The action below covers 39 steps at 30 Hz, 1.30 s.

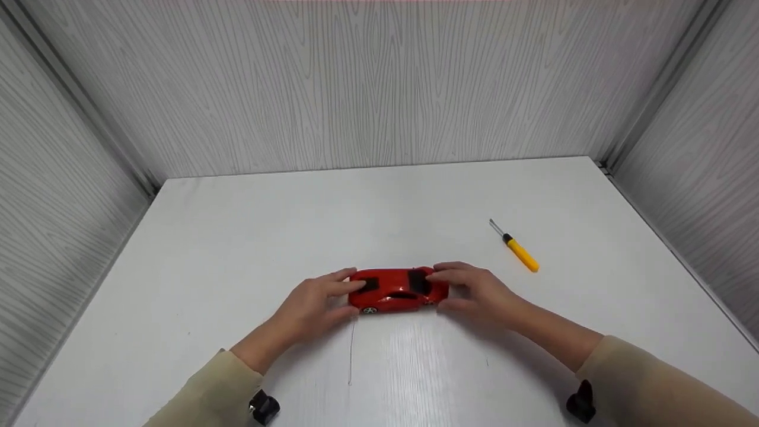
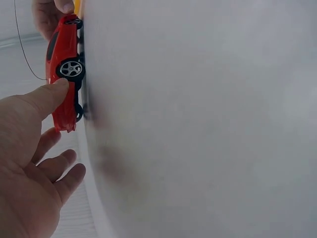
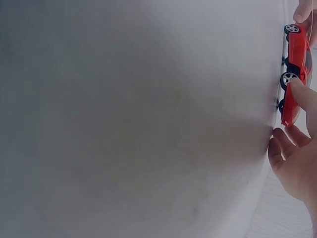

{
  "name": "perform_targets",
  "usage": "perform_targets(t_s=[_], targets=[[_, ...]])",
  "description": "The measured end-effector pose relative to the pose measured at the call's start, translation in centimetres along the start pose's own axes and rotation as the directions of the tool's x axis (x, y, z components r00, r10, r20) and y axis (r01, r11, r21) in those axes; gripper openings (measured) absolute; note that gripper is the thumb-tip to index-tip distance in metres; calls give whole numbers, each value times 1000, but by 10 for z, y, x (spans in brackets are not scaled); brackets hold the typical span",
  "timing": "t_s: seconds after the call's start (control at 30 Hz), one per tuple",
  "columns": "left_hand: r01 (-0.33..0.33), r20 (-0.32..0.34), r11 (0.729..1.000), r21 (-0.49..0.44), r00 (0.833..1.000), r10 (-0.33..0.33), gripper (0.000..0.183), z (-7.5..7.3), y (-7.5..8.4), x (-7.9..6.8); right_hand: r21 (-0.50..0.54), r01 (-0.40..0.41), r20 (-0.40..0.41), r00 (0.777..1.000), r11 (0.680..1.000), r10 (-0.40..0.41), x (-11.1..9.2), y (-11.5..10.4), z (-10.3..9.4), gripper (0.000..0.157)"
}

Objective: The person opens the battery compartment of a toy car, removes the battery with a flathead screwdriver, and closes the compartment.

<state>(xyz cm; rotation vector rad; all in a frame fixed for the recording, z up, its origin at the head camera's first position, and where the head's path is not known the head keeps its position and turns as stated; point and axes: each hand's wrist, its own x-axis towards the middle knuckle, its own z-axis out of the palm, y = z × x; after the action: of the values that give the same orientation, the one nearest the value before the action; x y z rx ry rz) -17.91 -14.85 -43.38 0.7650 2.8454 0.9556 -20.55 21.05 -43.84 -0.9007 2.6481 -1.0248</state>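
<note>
A red toy car (image 1: 392, 289) with dark windows and silver-spoked wheels is level, low at the tabletop, between both hands. At its left end my left hand (image 1: 317, 305) holds it, thumb on the near side and fingers over the top and far side. My right hand (image 1: 483, 295) grips the other end in much the same way. In the left wrist view, the left thumb presses beside a wheel (image 2: 71, 69). The right wrist view has the right thumb against another wheel (image 3: 289, 79). A thin wire (image 1: 351, 356) runs from near the car's left end towards me.
A screwdriver (image 1: 520, 254) with a yellow handle lies to the right, beyond the right hand. The white table (image 1: 267, 225) is bounded by wood-grain panels (image 1: 367, 89) at the back and both sides.
</note>
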Motion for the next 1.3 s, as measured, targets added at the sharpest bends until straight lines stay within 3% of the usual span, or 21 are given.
perform_targets(t_s=[0.2,0.43,0.8,1.0,1.3], targets=[[23,-14,999,-28,1000,-24,52,3,0,3,24,-34,-8,999,999,35,-1,1,-1,52],[66,-36,996,-53,997,-67,53,6,3,3,43,-10,-31,999,999,11,-1,3,2,52],[57,-25,989,-140,998,-61,51,2,2,2,152,-34,-28,999,988,39,-5,3,1,53],[81,-10,969,-234,996,-85,52,-1,0,3,215,-85,-4,996,973,88,-7,3,-3,48],[117,0,922,-370,992,-126,51,-2,2,6,258,-72,7,997,963,73,-8,5,-7,41]])
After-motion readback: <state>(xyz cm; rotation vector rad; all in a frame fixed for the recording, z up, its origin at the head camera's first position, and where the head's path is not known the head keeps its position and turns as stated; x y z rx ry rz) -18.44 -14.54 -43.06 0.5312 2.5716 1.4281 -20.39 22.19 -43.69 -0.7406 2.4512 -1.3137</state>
